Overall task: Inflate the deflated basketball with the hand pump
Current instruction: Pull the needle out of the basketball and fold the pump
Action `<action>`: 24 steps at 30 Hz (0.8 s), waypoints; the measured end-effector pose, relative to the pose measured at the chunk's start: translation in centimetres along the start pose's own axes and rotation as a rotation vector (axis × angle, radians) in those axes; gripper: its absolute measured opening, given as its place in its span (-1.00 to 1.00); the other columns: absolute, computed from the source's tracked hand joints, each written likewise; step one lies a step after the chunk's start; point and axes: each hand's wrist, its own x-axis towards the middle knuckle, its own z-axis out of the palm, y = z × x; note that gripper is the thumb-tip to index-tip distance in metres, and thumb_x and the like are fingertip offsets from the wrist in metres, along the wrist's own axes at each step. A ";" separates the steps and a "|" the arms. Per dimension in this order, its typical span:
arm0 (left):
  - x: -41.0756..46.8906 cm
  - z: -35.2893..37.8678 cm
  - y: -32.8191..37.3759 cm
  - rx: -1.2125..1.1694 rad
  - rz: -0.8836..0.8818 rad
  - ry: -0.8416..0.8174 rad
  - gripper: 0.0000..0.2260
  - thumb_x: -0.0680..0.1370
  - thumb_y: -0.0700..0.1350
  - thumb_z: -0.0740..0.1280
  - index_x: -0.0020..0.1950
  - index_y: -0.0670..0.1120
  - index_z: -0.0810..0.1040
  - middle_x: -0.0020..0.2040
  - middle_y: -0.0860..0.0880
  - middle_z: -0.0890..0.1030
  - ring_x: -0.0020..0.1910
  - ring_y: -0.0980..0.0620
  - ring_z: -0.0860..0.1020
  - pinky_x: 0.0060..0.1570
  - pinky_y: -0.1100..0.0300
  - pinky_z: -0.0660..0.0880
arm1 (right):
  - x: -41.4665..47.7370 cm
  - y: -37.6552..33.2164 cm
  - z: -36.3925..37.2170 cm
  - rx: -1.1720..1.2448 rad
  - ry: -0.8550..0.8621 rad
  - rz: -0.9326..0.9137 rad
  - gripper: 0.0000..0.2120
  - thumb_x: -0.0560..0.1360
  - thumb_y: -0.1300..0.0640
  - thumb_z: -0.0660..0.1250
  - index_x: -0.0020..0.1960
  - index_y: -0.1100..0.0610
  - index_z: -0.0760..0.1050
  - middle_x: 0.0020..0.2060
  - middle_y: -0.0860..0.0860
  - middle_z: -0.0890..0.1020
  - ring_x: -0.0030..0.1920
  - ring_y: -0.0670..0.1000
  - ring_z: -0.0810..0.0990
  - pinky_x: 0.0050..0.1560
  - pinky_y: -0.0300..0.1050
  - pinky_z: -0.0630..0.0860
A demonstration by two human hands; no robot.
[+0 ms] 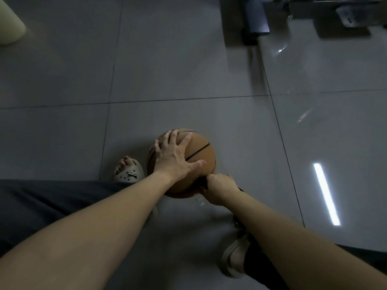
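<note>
Resting on the grey tiled floor (188,70), the basketball (201,143) lies near the middle of the scene, a little to the near side, between the person's two feet. The left hand (173,155) lies flat on top of the ball; its fingers (185,141) are straight and spread wide apart, and the thumb points to the right across a black seam.

The right hand (219,189) is at the near right side of the ball and touches it. Its fingers are curled together around a small dark object (202,182) that sits against the ball's surface. What this object is I cannot tell, because the hand covers most of it and the light is weak.

A pale slipper (130,172) with open toes is just left of the ball, touching or almost touching it. Another pale slipper (232,258) is nearer, under the right forearm. Dark trousers (41,201) cover the near left of the scene.

On the right, a bright strip of reflected light (326,193) lies on the shiny tiles, well apart from the ball. Far right stands some dark furniture (255,19), too blurred to name. A cream-coloured object (9,21) is in the far left corner.
</note>
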 end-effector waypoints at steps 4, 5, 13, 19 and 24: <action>-0.1 0.0 0.2 -0.003 0.002 0.002 -0.13 0.36 0.57 0.15 0.58 0.22 0.08 0.60 -0.09 0.06 0.58 -0.17 -0.04 0.50 -0.30 -0.07 | -0.2 0.0 0.1 0.032 0.002 -0.029 -0.72 0.58 -0.13 0.13 0.04 -0.01 0.53 -0.14 -0.01 0.60 -0.12 0.09 0.57 0.08 0.11 0.48; -0.1 0.0 0.2 -0.002 0.002 0.001 -0.13 0.36 0.57 0.15 0.58 0.21 0.08 0.60 -0.09 0.06 0.58 -0.17 -0.04 0.50 -0.30 -0.07 | -0.4 -0.1 0.1 0.037 0.011 -0.036 -0.72 0.59 -0.12 0.12 0.02 0.00 0.53 -0.16 -0.01 0.60 -0.14 0.09 0.57 0.05 0.09 0.48; -0.1 0.1 0.2 -0.011 0.007 0.006 -0.13 0.36 0.57 0.14 0.58 0.22 0.08 0.60 -0.07 0.06 0.58 -0.15 -0.04 0.49 -0.31 -0.07 | -1.0 -0.6 -0.1 0.037 0.038 -0.056 -0.76 0.60 -0.04 0.16 -0.04 0.03 0.56 -0.17 0.01 0.62 -0.15 0.09 0.59 -0.01 0.07 0.54; -0.1 0.1 0.2 -0.011 0.005 0.007 -0.13 0.36 0.57 0.14 0.58 0.22 0.07 0.60 -0.07 0.05 0.58 -0.15 -0.05 0.50 -0.30 -0.08 | -0.8 -0.7 0.1 0.019 0.049 -0.061 -0.74 0.60 -0.04 0.14 -0.03 0.02 0.57 -0.17 0.00 0.62 -0.16 0.09 0.60 -0.04 0.07 0.57; -0.1 0.0 0.2 -0.014 0.008 0.000 -0.13 0.36 0.57 0.14 0.58 0.23 0.07 0.60 -0.07 0.05 0.58 -0.16 -0.05 0.50 -0.30 -0.09 | -0.8 -0.7 0.0 0.023 0.034 -0.079 -0.79 0.58 -0.03 0.21 -0.02 0.04 0.57 -0.16 0.00 0.63 -0.15 0.09 0.61 -0.04 0.08 0.59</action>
